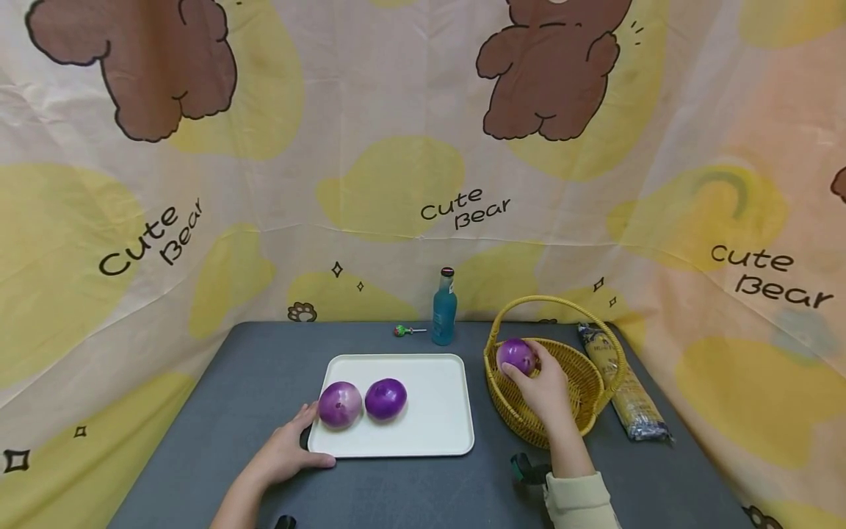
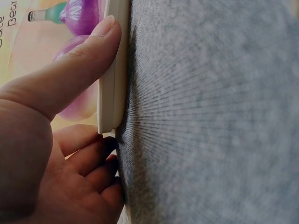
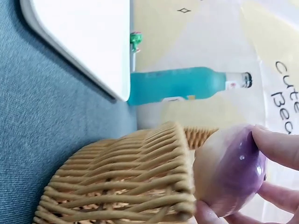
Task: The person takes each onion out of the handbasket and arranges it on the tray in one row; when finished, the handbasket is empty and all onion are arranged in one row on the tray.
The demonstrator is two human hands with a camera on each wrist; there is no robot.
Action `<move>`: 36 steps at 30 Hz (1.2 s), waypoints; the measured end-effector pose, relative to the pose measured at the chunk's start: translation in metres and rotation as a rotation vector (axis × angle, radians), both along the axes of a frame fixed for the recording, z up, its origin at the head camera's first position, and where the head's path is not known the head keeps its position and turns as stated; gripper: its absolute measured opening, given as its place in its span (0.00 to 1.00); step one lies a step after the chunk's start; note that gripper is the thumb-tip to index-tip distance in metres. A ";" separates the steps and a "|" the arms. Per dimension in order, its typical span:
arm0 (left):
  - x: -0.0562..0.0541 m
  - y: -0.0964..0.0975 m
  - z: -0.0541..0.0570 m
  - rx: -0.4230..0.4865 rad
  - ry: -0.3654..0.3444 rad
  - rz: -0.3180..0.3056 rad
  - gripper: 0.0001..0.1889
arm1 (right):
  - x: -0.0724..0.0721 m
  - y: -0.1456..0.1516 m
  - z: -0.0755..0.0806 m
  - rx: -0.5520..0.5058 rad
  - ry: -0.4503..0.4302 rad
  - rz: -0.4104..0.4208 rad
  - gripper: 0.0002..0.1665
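My right hand [image 1: 547, 386] holds a purple onion [image 1: 516, 356] between thumb and fingers, over the left part of a yellow wicker basket [image 1: 509, 411]. In the right wrist view this onion [image 3: 233, 170] shows a pale side and sits beside the basket's rim [image 3: 184, 172]. A white tray [image 1: 429, 411] carries two more purple onions, one at the left edge [image 1: 340, 405] and one beside it [image 1: 386, 400]. With its thumb along the front edge and fingers at the left side, my left hand [image 1: 287, 450] grips the tray's near-left corner; some fingers [image 2: 100, 170] are curled in the left wrist view.
Behind the tray stand a blue bottle [image 1: 444, 308] and a wrapped lollipop [image 1: 408, 330]. A long clear packet [image 1: 628, 386] lies right of the basket, whose tall handle [image 1: 562, 298] arches over it. A patterned cloth [image 1: 370, 184] hangs behind the grey table [image 1: 218, 397].
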State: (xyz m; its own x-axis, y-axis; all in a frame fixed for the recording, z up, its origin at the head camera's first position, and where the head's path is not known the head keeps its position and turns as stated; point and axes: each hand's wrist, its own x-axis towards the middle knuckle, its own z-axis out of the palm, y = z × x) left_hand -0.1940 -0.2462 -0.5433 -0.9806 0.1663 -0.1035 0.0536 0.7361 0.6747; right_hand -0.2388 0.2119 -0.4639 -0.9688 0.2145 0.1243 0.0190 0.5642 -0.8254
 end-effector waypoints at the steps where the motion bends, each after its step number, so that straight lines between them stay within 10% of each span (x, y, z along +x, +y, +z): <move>1: 0.000 0.000 0.000 -0.001 0.003 0.000 0.62 | 0.001 -0.001 0.001 -0.001 0.004 0.001 0.41; 36: 0.000 0.001 0.000 0.001 -0.019 0.014 0.62 | 0.016 -0.060 0.005 -0.007 0.111 0.100 0.42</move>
